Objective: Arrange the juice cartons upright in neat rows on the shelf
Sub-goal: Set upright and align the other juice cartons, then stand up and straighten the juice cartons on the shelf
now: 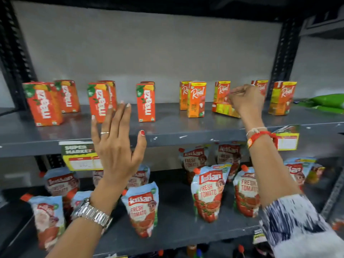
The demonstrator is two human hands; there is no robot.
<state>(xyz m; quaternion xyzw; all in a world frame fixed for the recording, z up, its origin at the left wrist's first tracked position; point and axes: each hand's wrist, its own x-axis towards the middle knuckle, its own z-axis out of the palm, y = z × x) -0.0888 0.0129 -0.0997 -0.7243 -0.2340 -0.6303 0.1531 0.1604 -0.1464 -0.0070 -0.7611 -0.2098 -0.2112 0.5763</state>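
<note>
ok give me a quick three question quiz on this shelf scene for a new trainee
1. True or false: every yellow and orange Real juice carton on the grey metal upper shelf stands upright.
2. Which hand is closed on a carton? A) left B) right C) neither
3. Fill in: the shelf below holds pale blue pouches of fresh ____.

Key
1. False: one Real carton lies on its side under the right hand.
2. B: the right hand is curled around the lying carton, while the left hand is open with fingers spread, in front of the orange Maaza cartons.
3. Tomato, as printed on the pouches.
</note>
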